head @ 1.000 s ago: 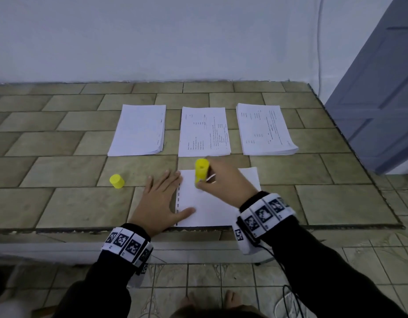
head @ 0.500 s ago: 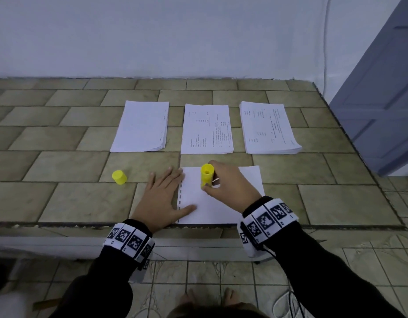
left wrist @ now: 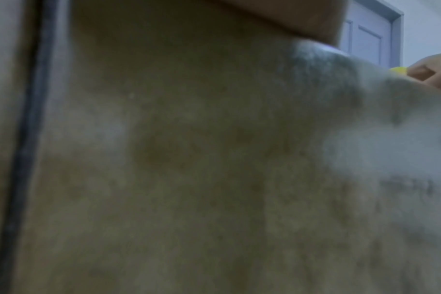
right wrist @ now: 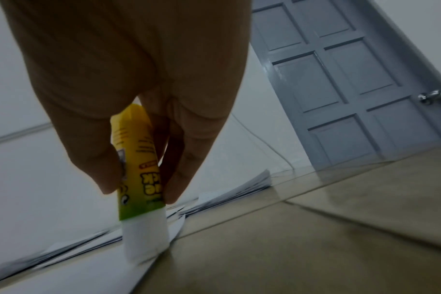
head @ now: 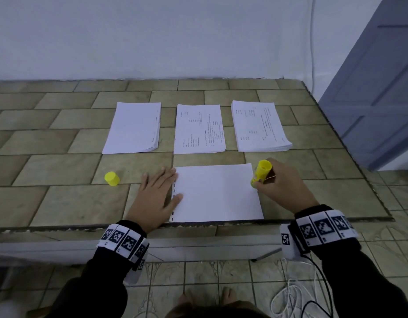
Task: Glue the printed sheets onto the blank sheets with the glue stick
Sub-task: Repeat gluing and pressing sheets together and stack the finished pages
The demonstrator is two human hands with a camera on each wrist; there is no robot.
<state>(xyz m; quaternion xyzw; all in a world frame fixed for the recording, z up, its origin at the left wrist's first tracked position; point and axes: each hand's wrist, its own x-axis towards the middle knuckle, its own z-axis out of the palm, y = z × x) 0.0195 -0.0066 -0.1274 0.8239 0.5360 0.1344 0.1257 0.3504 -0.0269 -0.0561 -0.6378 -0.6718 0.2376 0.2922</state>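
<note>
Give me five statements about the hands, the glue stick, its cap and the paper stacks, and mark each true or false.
1. The right hand grips the glue stick. True.
2. The glue stick touches the sheet's left edge. False: it is at the right edge.
3. The left hand lies flat at the sheet's left edge. True.
4. The yellow cap is on the stick. False: it stands on the counter, left of the left hand.
5. All three far stacks show print. False: the left stack looks nearly blank.

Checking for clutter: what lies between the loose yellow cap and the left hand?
Only bare tile, per the head view, between cap and left hand.
</note>
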